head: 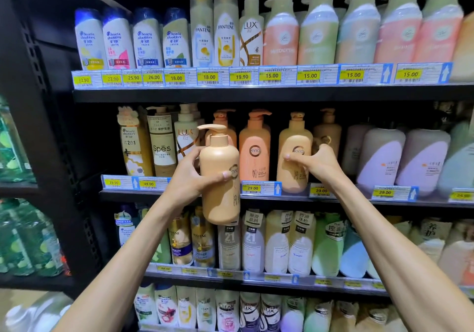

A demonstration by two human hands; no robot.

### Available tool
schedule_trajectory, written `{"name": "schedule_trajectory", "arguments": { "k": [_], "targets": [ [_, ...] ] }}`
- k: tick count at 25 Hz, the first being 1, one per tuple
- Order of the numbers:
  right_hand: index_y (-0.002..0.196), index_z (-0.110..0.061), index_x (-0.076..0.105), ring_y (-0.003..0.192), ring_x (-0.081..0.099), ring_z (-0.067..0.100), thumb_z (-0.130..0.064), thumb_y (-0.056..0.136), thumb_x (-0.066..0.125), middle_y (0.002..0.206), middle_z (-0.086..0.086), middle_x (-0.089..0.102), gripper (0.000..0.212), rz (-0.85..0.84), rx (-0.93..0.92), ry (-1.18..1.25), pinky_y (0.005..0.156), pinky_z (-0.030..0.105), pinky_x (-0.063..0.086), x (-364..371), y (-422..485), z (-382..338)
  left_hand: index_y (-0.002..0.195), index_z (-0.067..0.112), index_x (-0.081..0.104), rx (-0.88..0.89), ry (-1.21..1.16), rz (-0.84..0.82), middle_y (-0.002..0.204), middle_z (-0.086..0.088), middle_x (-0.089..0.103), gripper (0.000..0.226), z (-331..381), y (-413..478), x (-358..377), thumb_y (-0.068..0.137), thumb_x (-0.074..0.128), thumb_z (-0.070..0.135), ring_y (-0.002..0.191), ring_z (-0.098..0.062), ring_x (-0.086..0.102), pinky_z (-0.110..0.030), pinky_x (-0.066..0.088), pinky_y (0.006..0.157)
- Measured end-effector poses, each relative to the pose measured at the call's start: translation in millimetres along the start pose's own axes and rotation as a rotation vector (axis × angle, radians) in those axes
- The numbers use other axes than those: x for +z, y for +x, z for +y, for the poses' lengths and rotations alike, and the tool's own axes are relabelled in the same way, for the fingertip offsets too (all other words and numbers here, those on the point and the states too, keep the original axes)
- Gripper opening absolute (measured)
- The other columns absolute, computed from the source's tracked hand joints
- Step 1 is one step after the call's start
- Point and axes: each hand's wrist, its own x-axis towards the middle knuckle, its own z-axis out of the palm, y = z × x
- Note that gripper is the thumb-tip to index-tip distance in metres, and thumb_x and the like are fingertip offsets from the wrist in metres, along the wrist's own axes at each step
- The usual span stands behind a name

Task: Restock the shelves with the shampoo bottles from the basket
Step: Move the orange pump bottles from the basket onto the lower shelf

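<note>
At far left, past the black upright, green bottles are standing on a neighbouring rack, out of play. On the left end of the middle shelf, a Spes bottle and a LUX bottle are crowding the row.

The left hand is gripping the pump bottle round its lower body, with the thumb lying across the front and the fingers wrapping behind. This bottle is hanging upright in the air in front of the shelf edge, its base below the lip, not yet shelved. The low grip is probably keeping the pump head free for sliding in under the shelf above. A like bottle directly behind is occupying that row's front, judged the main obstruction.

Just right of it, a pink bottle is standing at the edge.

The right hand is clasping the KYIO bottle on the shelf, thumb pressing its front and fingers curling round its right side. It is likely steadying or shifting that bottle to open room. Further right, lilac bottles are sitting tightly packed. The basket is not showing.
</note>
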Motion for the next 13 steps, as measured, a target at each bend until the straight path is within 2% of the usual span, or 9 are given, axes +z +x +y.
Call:
{"name": "schedule_trajectory", "arguments": {
  "k": [3, 5, 8, 11, 13],
  "targets": [
    [0.095, -0.015, 0.053, 0.083, 0.067, 0.012, -0.056, 0.048, 0.09, 0.094, 0.002, 0.067, 0.073, -0.04, -0.003, -0.003, 0.059, 0.027, 0.052, -1, 2, 1, 0.125, 0.025, 0.057, -0.001, 0.019, -0.005, 0.106, 0.026, 0.067, 0.071, -4, 4, 1, 0.065, 0.092, 0.04, 0.096, 0.008, 0.064, -0.012, 0.054, 0.067],
    [0.103, -0.011, 0.057, 0.09, 0.069, 0.016, -0.059, 0.046, 0.089, 0.101, 0.004, 0.07, 0.081, -0.087, -0.012, -0.014, 0.072, 0.037, 0.059, -3, 2, 5, 0.124, 0.028, 0.057, -0.008, 0.013, 0.004, 0.107, 0.023, 0.067, 0.074, -5, 6, 3, 0.06, 0.09, 0.048, 0.097, 0.007, 0.064, -0.013, 0.055, 0.068],
    [0.113, -0.01, 0.059, 0.098, 0.069, 0.016, -0.055, 0.052, 0.089, 0.108, 0.004, 0.071, 0.082, -0.166, -0.073, -0.123, 0.088, 0.045, 0.057, -11, 1, 12, 0.122, 0.03, 0.058, -0.018, 0.005, 0.009, 0.11, 0.012, 0.069, 0.076, -11, 6, 7, 0.056, 0.088, 0.054, 0.098, 0.001, 0.067, -0.017, 0.057, 0.07],
    [0.119, -0.011, 0.055, 0.106, 0.064, 0.017, -0.052, 0.056, 0.09, 0.119, 0.002, 0.067, 0.083, -0.157, -0.13, -0.251, 0.093, 0.04, 0.053, -19, -1, 16, 0.12, 0.026, 0.059, -0.025, -0.007, -0.006, 0.107, 0.016, 0.071, 0.076, -13, 6, 11, 0.056, 0.089, 0.052, 0.095, 0.0, 0.069, -0.017, 0.056, 0.07],
    [0.117, -0.014, 0.053, 0.104, 0.063, 0.015, -0.056, 0.055, 0.089, 0.118, -0.001, 0.066, 0.083, -0.119, -0.161, -0.286, 0.088, 0.036, 0.053, -20, -5, 16, 0.121, 0.024, 0.059, -0.027, -0.011, -0.011, 0.107, 0.015, 0.072, 0.077, -15, 8, 14, 0.055, 0.089, 0.051, 0.095, 0.0, 0.069, -0.017, 0.056, 0.07]
  ]
}}
